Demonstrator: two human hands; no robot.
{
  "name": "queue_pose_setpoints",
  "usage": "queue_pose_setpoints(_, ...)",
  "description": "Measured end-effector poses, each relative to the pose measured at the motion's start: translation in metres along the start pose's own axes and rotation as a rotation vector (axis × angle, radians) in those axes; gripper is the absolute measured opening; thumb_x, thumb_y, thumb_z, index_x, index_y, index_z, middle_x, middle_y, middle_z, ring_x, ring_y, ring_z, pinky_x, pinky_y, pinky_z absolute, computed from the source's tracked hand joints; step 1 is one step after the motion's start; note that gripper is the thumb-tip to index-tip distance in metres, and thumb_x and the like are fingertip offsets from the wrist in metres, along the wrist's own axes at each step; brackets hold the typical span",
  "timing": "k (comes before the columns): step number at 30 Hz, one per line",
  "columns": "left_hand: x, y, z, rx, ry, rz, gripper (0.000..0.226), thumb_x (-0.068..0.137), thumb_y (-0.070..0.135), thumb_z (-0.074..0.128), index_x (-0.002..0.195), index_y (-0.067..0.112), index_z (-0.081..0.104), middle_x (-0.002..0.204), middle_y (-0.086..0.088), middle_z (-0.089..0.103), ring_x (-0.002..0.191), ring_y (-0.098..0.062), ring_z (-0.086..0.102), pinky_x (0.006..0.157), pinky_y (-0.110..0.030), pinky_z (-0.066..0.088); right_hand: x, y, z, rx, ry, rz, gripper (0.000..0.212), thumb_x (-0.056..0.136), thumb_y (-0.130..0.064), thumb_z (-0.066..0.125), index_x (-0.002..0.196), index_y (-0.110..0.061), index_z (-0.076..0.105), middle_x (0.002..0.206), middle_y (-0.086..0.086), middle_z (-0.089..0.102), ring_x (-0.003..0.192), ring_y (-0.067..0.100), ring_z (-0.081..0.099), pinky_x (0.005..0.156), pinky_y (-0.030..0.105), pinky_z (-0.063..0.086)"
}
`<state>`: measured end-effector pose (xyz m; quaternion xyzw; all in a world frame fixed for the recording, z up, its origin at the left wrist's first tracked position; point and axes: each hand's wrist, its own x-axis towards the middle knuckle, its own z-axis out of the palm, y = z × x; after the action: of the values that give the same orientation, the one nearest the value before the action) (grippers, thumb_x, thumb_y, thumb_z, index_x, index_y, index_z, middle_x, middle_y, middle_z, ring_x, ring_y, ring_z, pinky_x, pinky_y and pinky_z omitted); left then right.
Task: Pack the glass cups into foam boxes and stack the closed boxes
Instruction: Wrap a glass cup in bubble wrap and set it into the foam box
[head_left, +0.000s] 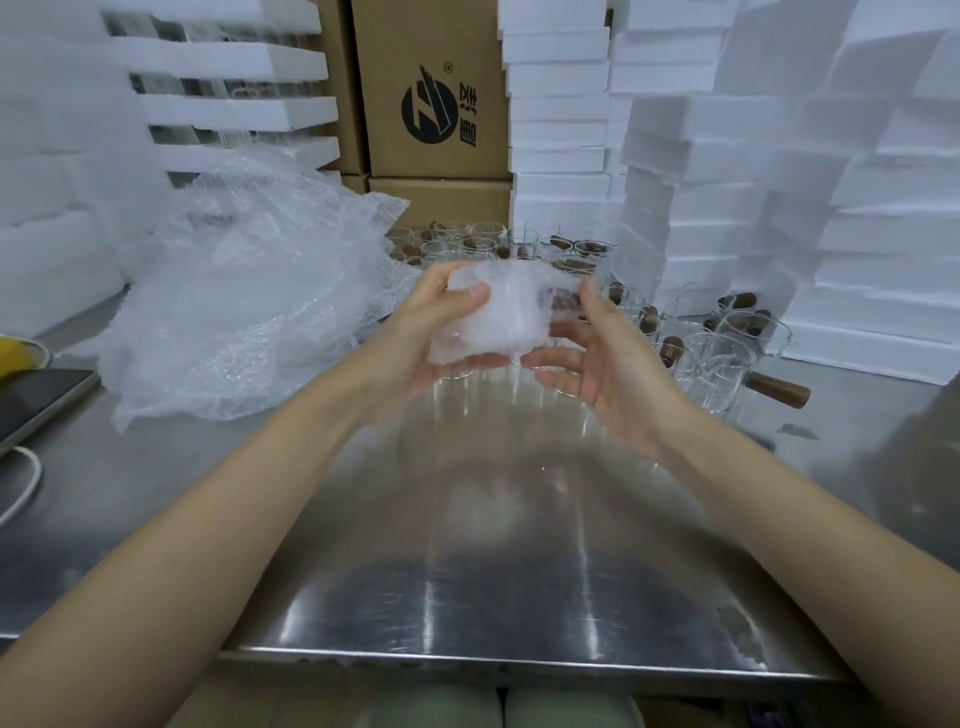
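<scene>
A glass cup wrapped in bubble wrap (501, 312) is held up above the steel table (467, 545), its brown handle showing through the wrap. My left hand (441, 332) grips its left side, thumb on top and fingers underneath. My right hand (597, 353) holds its right side with thumb on the upper edge and fingers spread below. Several bare glass cups with brown wooden handles (727, 358) stand behind and to the right. White foam boxes (701, 208) are stacked at the right and back.
A crumpled heap of bubble wrap (249, 301) lies at the left. Brown cardboard cartons (431, 104) stand at the back centre, foam slabs (234, 104) stacked beside them. A tablet (36, 400) and white cable (26, 483) lie at the left edge.
</scene>
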<state>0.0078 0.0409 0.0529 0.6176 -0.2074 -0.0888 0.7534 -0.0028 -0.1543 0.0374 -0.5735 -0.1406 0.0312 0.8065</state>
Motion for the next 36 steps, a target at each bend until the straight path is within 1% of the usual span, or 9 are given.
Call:
queue_pose_setpoints(3, 0.001, -0.001, 0.0, -0.013, 0.02, -0.118, 0.078, 0.075, 0.037, 0.068, 0.144, 0.017, 0.038, 0.147, -0.011, 0.042, 0.129, -0.031, 0.049, 0.08, -0.036, 0.055, -0.001, -0.001, -0.002, 0.029, 0.055, -0.045, 0.016, 0.096, -0.023, 0.052, 0.103, -0.011, 0.059, 0.08, 0.002, 0.069, 0.064, 0.016, 0.066, 0.055, 0.021, 0.054)
queue_pose_setpoints(8, 0.003, -0.002, 0.002, 0.034, 0.11, 0.002, 0.045, 0.087, 0.043, 0.051, 0.129, 0.027, 0.054, 0.139, 0.007, 0.052, 0.127, -0.012, 0.049, 0.09, -0.039, 0.048, -0.002, -0.003, -0.002, 0.14, 0.126, -0.127, 0.011, 0.095, -0.004, 0.052, 0.094, -0.002, 0.062, 0.081, 0.005, 0.068, 0.069, 0.011, 0.067, 0.064, 0.018, 0.056)
queue_pose_setpoints(11, 0.005, -0.004, -0.002, 0.227, 0.176, 0.175, 0.029, 0.09, 0.043, 0.047, 0.114, 0.036, 0.061, 0.119, 0.023, 0.061, 0.121, 0.0, 0.05, 0.102, -0.035, 0.037, -0.002, -0.002, -0.003, 0.125, 0.133, -0.124, 0.012, 0.095, -0.003, 0.052, 0.093, -0.001, 0.063, 0.076, 0.003, 0.069, 0.067, 0.01, 0.067, 0.064, 0.016, 0.055)
queue_pose_setpoints(16, 0.002, -0.01, 0.007, 0.471, 0.101, 0.366, 0.012, 0.094, 0.036, 0.054, 0.096, 0.03, 0.064, 0.088, 0.028, 0.064, 0.084, 0.008, 0.056, 0.075, -0.007, 0.04, -0.001, 0.008, 0.002, 0.116, 0.077, -0.07, 0.01, 0.093, -0.005, 0.055, 0.095, -0.001, 0.064, 0.076, 0.003, 0.073, 0.07, 0.009, 0.069, 0.064, 0.016, 0.056)
queue_pose_setpoints(21, 0.001, -0.011, 0.002, 0.523, 0.111, 0.425, 0.038, 0.086, 0.057, 0.044, 0.098, 0.027, 0.064, 0.086, 0.005, 0.064, 0.066, -0.016, 0.054, 0.059, -0.019, 0.043, 0.0, 0.011, -0.002, 0.091, -0.006, -0.048, 0.019, 0.078, -0.014, 0.065, 0.093, -0.004, 0.067, 0.081, 0.005, 0.074, 0.073, 0.011, 0.071, 0.066, 0.017, 0.057)
queue_pose_setpoints(23, 0.002, -0.016, -0.003, 0.61, 0.091, 0.394, 0.044, 0.088, 0.057, 0.035, 0.107, 0.031, 0.065, 0.09, -0.006, 0.068, 0.081, -0.032, 0.062, 0.071, -0.034, 0.05, 0.0, 0.014, -0.003, 0.07, -0.002, -0.032, 0.018, 0.077, -0.014, 0.065, 0.092, -0.004, 0.066, 0.081, 0.005, 0.074, 0.072, 0.011, 0.071, 0.064, 0.016, 0.056)
queue_pose_setpoints(26, 0.002, -0.018, -0.01, 0.66, 0.057, 0.355, 0.052, 0.088, 0.059, 0.026, 0.115, 0.032, 0.062, 0.065, 0.007, 0.06, 0.075, -0.015, 0.065, 0.081, -0.021, 0.046, 0.003, 0.019, -0.005, 0.01, 0.033, -0.011, 0.01, 0.083, -0.007, 0.062, 0.093, -0.004, 0.064, 0.081, 0.005, 0.074, 0.073, 0.012, 0.07, 0.064, 0.016, 0.056)
queue_pose_setpoints(31, 0.002, -0.015, -0.015, 0.977, -0.03, 0.389, 0.037, 0.074, 0.069, 0.059, 0.106, 0.052, 0.051, 0.078, 0.021, 0.064, 0.089, 0.007, 0.058, 0.086, -0.002, 0.031, 0.004, 0.026, -0.005, -0.092, 0.059, 0.012, 0.009, 0.092, 0.003, 0.054, 0.089, -0.004, 0.058, 0.087, 0.013, 0.066, 0.074, 0.016, 0.07, 0.071, 0.022, 0.059)
queue_pose_setpoints(36, 0.002, -0.023, -0.013, 1.22, -0.13, 0.372, 0.066, 0.086, 0.045, 0.066, 0.142, 0.042, 0.032, 0.078, 0.014, 0.058, 0.086, -0.001, 0.053, 0.083, -0.005, 0.032, 0.001, 0.03, -0.007, -0.198, 0.019, 0.064, 0.013, 0.096, 0.005, 0.049, 0.088, -0.005, 0.053, 0.087, 0.01, 0.059, 0.076, 0.013, 0.067, 0.08, 0.026, 0.058)
